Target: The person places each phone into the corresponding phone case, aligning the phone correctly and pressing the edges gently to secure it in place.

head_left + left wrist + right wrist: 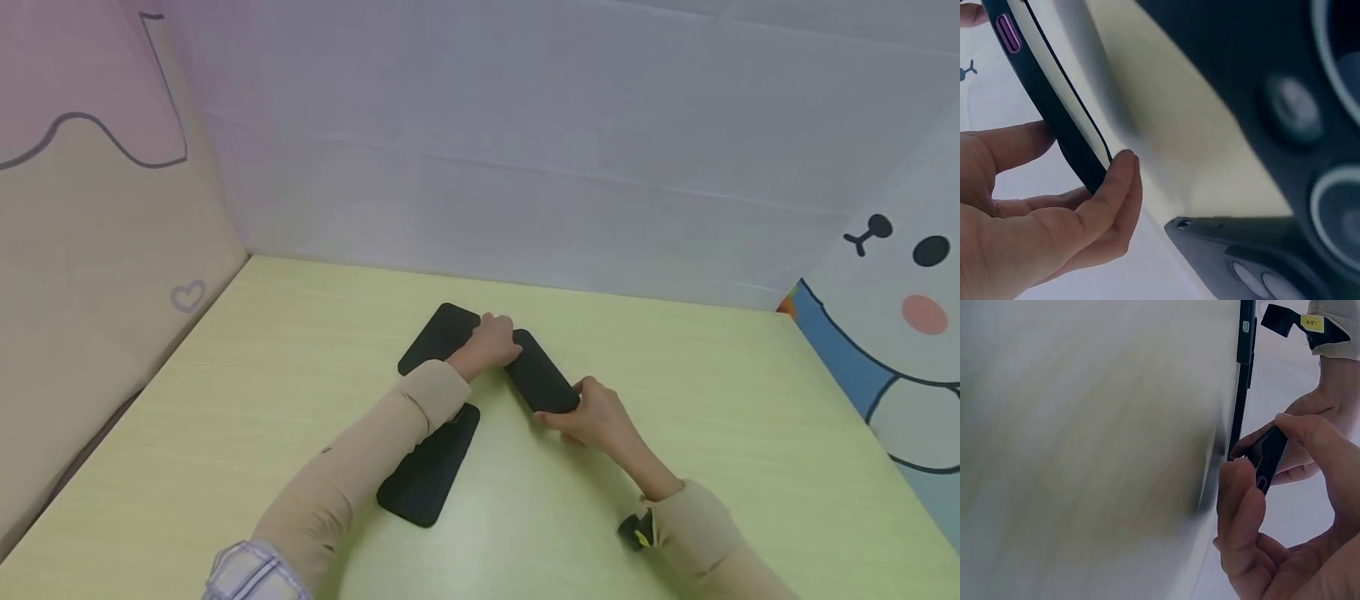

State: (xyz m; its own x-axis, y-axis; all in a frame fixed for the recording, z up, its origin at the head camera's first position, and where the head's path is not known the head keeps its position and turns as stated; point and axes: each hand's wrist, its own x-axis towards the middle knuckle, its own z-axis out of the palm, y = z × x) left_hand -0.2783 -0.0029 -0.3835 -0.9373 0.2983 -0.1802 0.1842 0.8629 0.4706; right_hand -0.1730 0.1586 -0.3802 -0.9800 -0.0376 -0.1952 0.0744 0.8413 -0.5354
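Both hands hold a black-cased phone (542,372) at opposite ends, just above the table. My left hand (491,340) pinches its far end, and my right hand (596,414) grips the near end between thumb and fingers. In the left wrist view, the left hand (1054,212) has its fingertips on the edges of the phone (1054,106), which has a purple side button. The right wrist view shows the right hand (1291,531) gripping the phone (1269,456), with the left hand behind. Two more dark phones, a far one (437,337) and a near one (429,479), lie left of it, partly covered by the left arm.
A pale yellow table (750,400) carries everything. Behind it stands a whitish wall (525,150), with printed panels on the left and right. A small black strap with a yellow tag (637,531) hangs at the right cuff.
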